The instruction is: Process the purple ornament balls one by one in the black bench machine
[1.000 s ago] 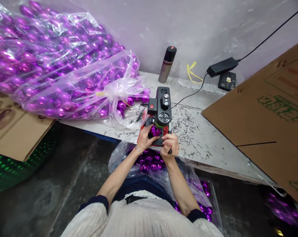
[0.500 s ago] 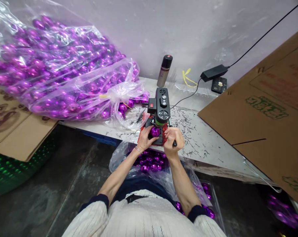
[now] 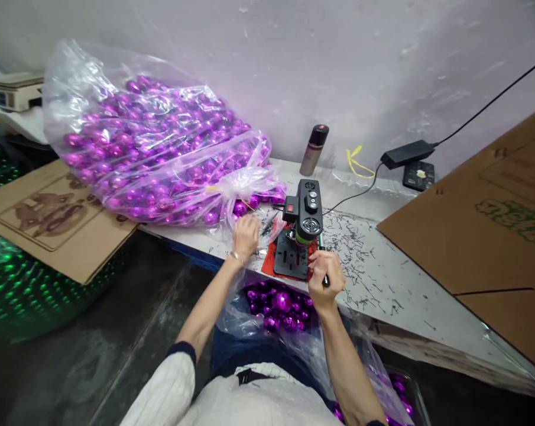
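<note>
My left hand (image 3: 245, 235) reaches out over the table to the mouth of the big clear bag of purple balls (image 3: 161, 148). It is close to the loose balls (image 3: 240, 207) there, and its fingers are blurred. My right hand (image 3: 324, 277) is closed round the black lever handle at the right side of the small black bench machine (image 3: 307, 208). The machine's black base plate (image 3: 289, 258) lies on a red mat with no ball on it. A second clear bag of purple balls (image 3: 278, 302) sits in my lap below the table edge.
Small black wire bits litter the white tabletop (image 3: 373, 272). A spray can (image 3: 314, 149), a yellow tie, a power adapter (image 3: 407, 154) with its cord, and a socket stand at the back. Cardboard sheets lie at right (image 3: 484, 236) and left (image 3: 58, 219). Green balls (image 3: 10, 290) sit at lower left.
My left hand left the machine's base and moved up and left to the big bag's mouth. The purple ball under the machine is gone. My right hand stays on the lever.
</note>
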A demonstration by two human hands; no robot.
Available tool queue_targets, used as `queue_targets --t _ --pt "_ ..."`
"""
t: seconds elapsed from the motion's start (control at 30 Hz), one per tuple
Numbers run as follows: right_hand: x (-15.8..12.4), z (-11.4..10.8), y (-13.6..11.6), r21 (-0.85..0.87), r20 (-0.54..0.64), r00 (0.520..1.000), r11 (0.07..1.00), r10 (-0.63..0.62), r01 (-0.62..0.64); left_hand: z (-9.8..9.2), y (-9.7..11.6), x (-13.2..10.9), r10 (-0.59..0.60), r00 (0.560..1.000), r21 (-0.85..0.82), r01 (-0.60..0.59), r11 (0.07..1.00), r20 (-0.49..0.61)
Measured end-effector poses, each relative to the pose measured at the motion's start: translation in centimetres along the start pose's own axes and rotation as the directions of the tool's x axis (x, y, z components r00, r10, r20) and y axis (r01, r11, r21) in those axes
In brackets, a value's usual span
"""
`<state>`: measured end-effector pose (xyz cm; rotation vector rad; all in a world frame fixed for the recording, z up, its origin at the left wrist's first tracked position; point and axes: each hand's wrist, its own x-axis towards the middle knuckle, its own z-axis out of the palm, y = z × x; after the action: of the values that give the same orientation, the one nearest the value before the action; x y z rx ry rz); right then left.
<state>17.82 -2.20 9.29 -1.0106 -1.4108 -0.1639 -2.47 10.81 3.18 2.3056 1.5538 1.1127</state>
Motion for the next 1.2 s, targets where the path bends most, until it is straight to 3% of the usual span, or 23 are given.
queue_targets --t 0.07,0.13,0.2,0.3,0.43,0.53,0.63,0.7,0.77,0.83,0.9,1.07,1.2 --pt "0.1 0.0 -0.1 0.005 -0.002 1.000 1.000 -0.004 0.004 -0.6 -2.3 4.7 -0.175 0.984 0.140 0.169 0.976 0.034" --pt "0.2 0.1 -0.3 0.006 0.000 1.000 1.000 -0.002 0.002 -1.1 -3.7 7.9 -0.290 0.948 0.308 0.240 0.921 0.128" --pt "0.3 0.1 -0.4 0.005 0.005 1.000 1.000 -0.001 0.001 -1.3 -4.3 9.4 -0.341 0.905 0.420 0.215 0.882 0.253" --pt "0.2 0.1 -0.5 0.000 0.007 1.000 1.000 0.002 -0.002 -1.4 -4.2 9.8 -0.341 0.866 0.434 0.165 0.886 0.366" --pt "0.2 0.0 -0.4 0.002 0.024 1.000 1.000 -0.003 0.003 -1.8 -3.8 8.6 -0.300 0.878 0.333 0.175 0.927 0.374" --pt "0.1 0.0 -0.3 0.007 0.025 1.000 1.000 -0.006 0.006 -2.4 -3.5 7.0 -0.181 0.949 0.053 0.173 0.983 0.258" --pt "0.0 0.0 -0.2 0.002 0.015 1.000 1.000 0.001 -0.001 -3.0 -2.6 5.1 -0.104 0.988 -0.263 0.130 0.956 0.110" --pt "0.0 0.0 -0.2 0.001 0.015 1.000 1.000 0.005 -0.005 -3.2 -1.6 3.7 -0.154 0.983 -0.470 0.181 0.864 0.095" --pt "0.0 0.0 -0.2 0.004 0.019 1.000 1.000 0.001 -0.001 -3.0 -0.4 2.3 -0.256 0.948 -0.647 0.316 0.694 0.188" --pt "0.1 0.0 -0.3 0.004 0.023 1.000 1.000 -0.011 0.010 -2.4 0.7 0.8 -0.326 0.892 -0.738 0.444 0.508 0.312" --pt "0.3 0.0 -0.4 -0.004 0.027 0.999 1.000 -0.019 0.019 -1.3 1.6 -0.7 -0.339 0.865 -0.760 0.492 0.425 0.370" --pt "1.3 -0.4 -0.8 -0.041 0.054 0.998 0.999 -0.023 0.025 1.4 3.3 -3.3 -0.214 0.917 -0.724 0.398 0.563 0.338" --pt "2.1 -0.7 -1.0 -0.058 0.065 0.997 0.998 -0.030 0.033 2.7 4.3 -4.3 -0.090 0.930 -0.662 0.319 0.678 0.356"
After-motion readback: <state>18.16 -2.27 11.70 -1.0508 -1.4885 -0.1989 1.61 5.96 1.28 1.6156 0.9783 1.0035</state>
